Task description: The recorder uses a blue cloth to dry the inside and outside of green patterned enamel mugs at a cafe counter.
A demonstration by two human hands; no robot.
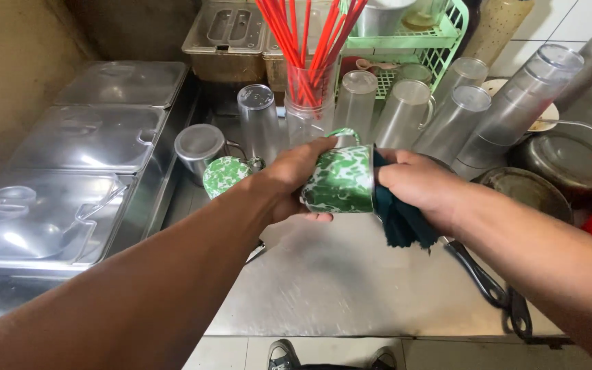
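red straws in clear holder (pixel 307 82) = landmark | left of it: upturned clear tumbler (pixel 257 120), steel mug (pixel 200 147), lidded steel pans (pixel 87 140) | right: row of upturned plastic cups (pixel 447 109), stacked pans (pixel 549 171) | behind: green basket (pixel 440 34), lidded containers (pixel 227 38) | in front: steel counter (pixel 337 288), black tongs (pixel 495 288)

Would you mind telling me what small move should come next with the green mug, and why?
Probably turn the green mug a little in the left hand, since the right hand presses the dark cloth into its mouth, so the cloth reaches a fresh part.
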